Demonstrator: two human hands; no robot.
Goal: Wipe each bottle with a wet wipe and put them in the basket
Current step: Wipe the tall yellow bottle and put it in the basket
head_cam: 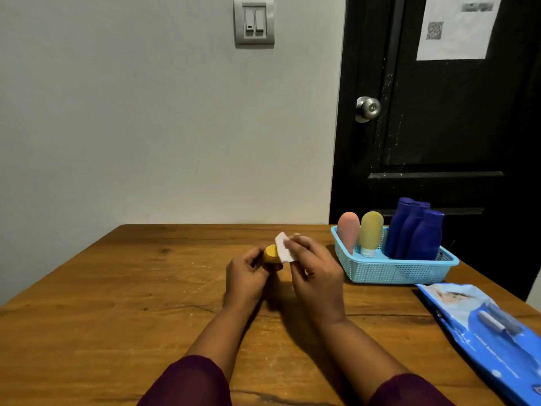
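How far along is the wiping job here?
Looks done: five stand in the light blue plastic basket, a pink tube, a yellow tube and three dark blue bottles. In hand: the left hand holds a small orange bottle while the right hand presses a white wet wipe on it. Left: finish this one and basket it; no other bottle shows on the wooden table.

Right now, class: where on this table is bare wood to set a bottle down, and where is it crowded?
Bare: the left side of the table, from its left edge to the left hand; also the far strip along the wall. Crowded: the right side, where the basket and wipe pack sit close together.
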